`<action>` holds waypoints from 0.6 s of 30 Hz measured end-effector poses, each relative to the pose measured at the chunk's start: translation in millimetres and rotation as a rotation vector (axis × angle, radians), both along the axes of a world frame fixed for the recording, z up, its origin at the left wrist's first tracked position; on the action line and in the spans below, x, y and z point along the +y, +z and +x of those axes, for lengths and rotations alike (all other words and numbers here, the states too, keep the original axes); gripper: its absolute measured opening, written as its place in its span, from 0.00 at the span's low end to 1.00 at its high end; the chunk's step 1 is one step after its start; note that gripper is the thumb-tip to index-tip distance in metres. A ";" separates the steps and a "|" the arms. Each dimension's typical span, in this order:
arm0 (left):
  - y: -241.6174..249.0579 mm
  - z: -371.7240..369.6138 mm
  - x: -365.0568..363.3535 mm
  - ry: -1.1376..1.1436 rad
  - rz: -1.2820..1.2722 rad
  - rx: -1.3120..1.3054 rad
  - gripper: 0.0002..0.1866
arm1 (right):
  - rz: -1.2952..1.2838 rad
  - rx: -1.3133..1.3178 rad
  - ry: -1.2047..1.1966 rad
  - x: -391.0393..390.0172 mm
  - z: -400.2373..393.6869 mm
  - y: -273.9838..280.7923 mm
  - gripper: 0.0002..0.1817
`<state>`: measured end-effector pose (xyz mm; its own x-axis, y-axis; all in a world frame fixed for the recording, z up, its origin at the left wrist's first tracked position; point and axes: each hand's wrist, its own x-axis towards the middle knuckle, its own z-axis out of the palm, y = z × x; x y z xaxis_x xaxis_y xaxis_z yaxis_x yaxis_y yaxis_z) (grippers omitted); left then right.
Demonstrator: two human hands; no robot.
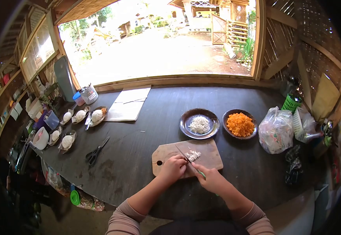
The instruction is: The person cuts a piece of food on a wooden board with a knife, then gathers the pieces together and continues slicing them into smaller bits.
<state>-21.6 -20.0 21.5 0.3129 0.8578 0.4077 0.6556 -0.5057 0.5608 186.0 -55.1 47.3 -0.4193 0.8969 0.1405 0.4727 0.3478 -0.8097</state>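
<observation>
A wooden cutting board (213, 156) lies on the dark table in front of me. A small pile of white shredded food (194, 155) rests on it. My right hand (211, 180) grips a knife with a green handle (200, 174); its blade (184, 154) runs up to the white pile. My left hand (173, 167) rests with curled fingers on the board, just left of the blade, pressing on a bit of the white food.
Behind the board stand a dark plate of white shreds (199, 123) and a dark bowl of orange bits (240, 124). A plastic bag (276, 130) sits at right. Scissors (96, 152), several small dishes with white lumps (80, 115) and a notebook (128, 103) lie at left.
</observation>
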 end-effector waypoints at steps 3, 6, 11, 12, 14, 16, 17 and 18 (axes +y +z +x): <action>1.0 -0.3 -0.8 -0.005 -0.029 0.012 0.08 | -0.015 -0.016 -0.005 -0.1 -1.1 3.9 0.22; -0.2 -1.0 -0.3 -0.004 -0.056 0.027 0.08 | -0.024 0.006 0.009 4.6 -2.8 -3.6 0.22; 1.2 -0.4 -2.2 0.006 -0.054 0.020 0.08 | -0.048 -0.054 0.001 6.6 -7.4 -5.5 0.22; 1.9 -0.2 -2.7 0.008 -0.057 0.016 0.08 | -0.042 -0.041 -0.001 6.5 -7.7 -6.7 0.23; 2.9 -0.1 -2.6 0.009 -0.057 0.013 0.08 | -0.008 -0.013 0.001 7.8 -6.7 -12.4 0.23; 2.9 -0.1 -2.6 0.011 -0.077 -0.006 0.08 | 0.026 0.016 0.001 7.4 -5.7 -10.9 0.23; 2.6 0.0 -2.4 0.011 -0.076 -0.006 0.08 | -0.046 -0.021 -0.015 5.4 -5.2 -1.1 0.22; 1.8 0.2 -2.2 0.021 -0.048 0.001 0.08 | -0.118 -0.059 -0.030 4.2 -4.6 4.1 0.22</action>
<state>-21.4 -22.2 23.4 0.2951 0.8826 0.3660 0.6662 -0.4647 0.5833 181.4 -50.9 51.4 -0.3962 0.9181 0.0093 0.5293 0.2367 -0.8148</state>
